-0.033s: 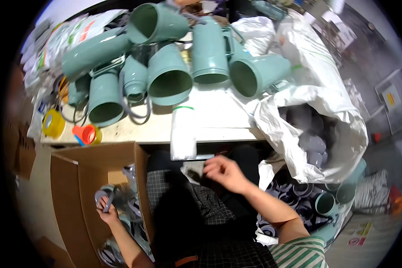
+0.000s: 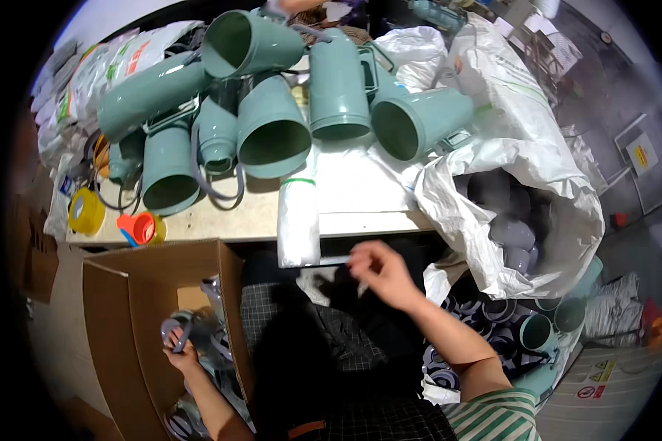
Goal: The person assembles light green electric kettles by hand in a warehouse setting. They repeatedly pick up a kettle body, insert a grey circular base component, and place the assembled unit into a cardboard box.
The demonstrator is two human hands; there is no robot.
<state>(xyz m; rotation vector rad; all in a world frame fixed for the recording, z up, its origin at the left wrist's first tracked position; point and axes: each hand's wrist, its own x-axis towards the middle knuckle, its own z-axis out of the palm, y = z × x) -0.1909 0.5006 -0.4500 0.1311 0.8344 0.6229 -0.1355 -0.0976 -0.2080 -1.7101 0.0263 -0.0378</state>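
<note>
Left grip: our left hand (image 2: 178, 351) is down inside the cardboard box (image 2: 118, 309), fingers curled around a grey ring-shaped part (image 2: 175, 328).
Right grip: our right hand (image 2: 379, 273) hovers below the counter (image 2: 360, 202) edge, fingertips pinched together on something small and pale; we cannot tell what it is.
Where the parts lie: more grey pieces sit in the box around the left hand, wrapped in clear plastic; the box stands on the floor to our left, below the counter.
Risk, box: we judge the loose plastic film could snag the ring as it lifts, dragging other pieces along.
Risk, counter: the teal jug bodies (image 2: 272, 132) are heaped on their sides, some near the front edge; a knock from a rising arm could roll one off.
Risk, roll: the white plastic roll (image 2: 299, 220) overhangs the counter edge just beside our right hand and could be brushed down.
Risk, sack: the big white sack (image 2: 522, 169) of grey pieces gapes open to our right and might slump.
</note>
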